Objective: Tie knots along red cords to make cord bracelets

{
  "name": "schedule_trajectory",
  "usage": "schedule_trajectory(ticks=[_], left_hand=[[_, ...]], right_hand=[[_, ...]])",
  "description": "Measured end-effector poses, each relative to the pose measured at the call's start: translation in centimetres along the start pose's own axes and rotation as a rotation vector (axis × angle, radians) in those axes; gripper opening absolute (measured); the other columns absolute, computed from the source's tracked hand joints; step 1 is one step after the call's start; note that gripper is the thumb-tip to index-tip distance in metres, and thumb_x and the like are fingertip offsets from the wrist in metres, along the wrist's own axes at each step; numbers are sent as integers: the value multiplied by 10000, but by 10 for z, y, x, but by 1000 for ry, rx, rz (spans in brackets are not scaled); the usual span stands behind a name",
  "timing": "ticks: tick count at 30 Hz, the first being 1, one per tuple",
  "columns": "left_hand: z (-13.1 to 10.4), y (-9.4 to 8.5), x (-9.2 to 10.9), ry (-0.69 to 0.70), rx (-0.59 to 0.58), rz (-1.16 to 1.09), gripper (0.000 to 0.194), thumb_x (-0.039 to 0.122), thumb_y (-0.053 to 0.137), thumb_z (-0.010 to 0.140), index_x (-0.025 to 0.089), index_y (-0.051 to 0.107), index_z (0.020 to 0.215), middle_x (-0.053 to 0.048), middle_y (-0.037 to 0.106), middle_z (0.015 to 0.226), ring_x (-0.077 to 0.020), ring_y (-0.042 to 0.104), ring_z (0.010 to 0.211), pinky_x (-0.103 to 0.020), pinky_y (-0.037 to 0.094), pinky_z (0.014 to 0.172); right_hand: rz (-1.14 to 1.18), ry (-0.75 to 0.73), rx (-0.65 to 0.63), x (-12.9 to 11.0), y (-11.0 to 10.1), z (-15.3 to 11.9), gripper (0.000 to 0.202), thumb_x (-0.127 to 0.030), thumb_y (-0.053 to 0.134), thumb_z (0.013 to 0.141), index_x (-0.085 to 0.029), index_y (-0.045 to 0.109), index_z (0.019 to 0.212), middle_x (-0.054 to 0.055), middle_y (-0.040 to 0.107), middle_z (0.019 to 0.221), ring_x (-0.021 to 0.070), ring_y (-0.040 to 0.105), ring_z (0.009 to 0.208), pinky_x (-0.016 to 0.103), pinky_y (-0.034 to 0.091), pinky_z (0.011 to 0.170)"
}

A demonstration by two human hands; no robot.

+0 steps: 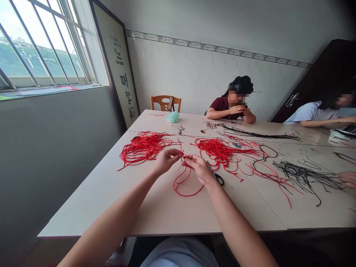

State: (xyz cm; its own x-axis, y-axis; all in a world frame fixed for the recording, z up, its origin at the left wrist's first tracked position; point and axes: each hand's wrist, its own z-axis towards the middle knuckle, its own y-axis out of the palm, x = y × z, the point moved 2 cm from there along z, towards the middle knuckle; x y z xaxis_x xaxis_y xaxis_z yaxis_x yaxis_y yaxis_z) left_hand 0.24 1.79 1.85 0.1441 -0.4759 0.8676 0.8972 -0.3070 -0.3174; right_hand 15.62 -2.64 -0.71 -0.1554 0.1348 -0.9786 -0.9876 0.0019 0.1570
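Above the table (pixel 111 207), my left hand (pixel 167 159) and my right hand (pixel 198 166) meet around a red cord (pixel 189 195). Each hand pinches it between thumb and fingers, the fingertips nearly touching. A loop of this cord hangs below my hands onto the tabletop. One red cord pile (pixel 147 146) lies left of and beyond my left hand; another red cord pile (pixel 215 150) lies beyond my right hand. Scissors (pixel 219 179) with black handles rest beside my right wrist, partly hidden by it.
Black cords (pixel 303 174) lie to the right near another person's hand (pixel 347 179). More black cords (pixel 258 132) stretch across the far side. A green packet (pixel 172 116) sits near the far edge. Two people sit at the far side and right; a wooden chair (pixel 161 100) stands behind the table.
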Motion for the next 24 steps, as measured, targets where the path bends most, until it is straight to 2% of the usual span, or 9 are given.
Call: schedule_trajectory(ticks=[6,12,16,18,21,24], left_hand=[[0,2,-3,6,101,25,241,396,573,752,182,671,805,-34,659,789,-152,533,698,-250,375,635],[-2,8,-1,63,137,-4,210,369,560,768,184,654,799,-31,635,788,-152,515,736,-253,380,693],[-4,14,0,5,86,-100,224,387,581,753,171,634,782,-22,616,754,-140,503,695,-248,373,668],[-5,18,0,-56,34,-224,255,407,602,734,160,625,793,-24,610,769,-137,504,705,-247,376,672],[-8,23,-2,-176,-67,-398,273,412,614,722,152,612,805,-18,587,760,-120,485,697,-235,363,666],[-9,23,-6,-323,-118,-409,272,416,624,705,155,605,781,1,540,694,-97,426,639,-219,315,603]], right_hand=[[225,124,32,6,4,-2,285,-434,662,678,-171,641,787,31,635,630,160,609,633,310,484,641],[325,241,-57,13,11,-5,203,-359,666,703,-163,667,759,15,613,616,103,552,539,261,483,596],[444,183,95,14,10,-1,201,-286,737,631,-201,672,801,-7,629,727,56,505,520,200,462,542],[454,133,164,12,8,1,205,-274,756,601,-210,668,774,-22,618,712,54,495,525,190,452,530],[358,28,238,6,4,2,198,-284,760,588,-198,665,739,-29,602,668,59,494,545,184,437,528],[220,-86,291,-1,1,1,218,-298,752,590,-183,672,757,-18,608,677,66,494,553,206,443,554]])
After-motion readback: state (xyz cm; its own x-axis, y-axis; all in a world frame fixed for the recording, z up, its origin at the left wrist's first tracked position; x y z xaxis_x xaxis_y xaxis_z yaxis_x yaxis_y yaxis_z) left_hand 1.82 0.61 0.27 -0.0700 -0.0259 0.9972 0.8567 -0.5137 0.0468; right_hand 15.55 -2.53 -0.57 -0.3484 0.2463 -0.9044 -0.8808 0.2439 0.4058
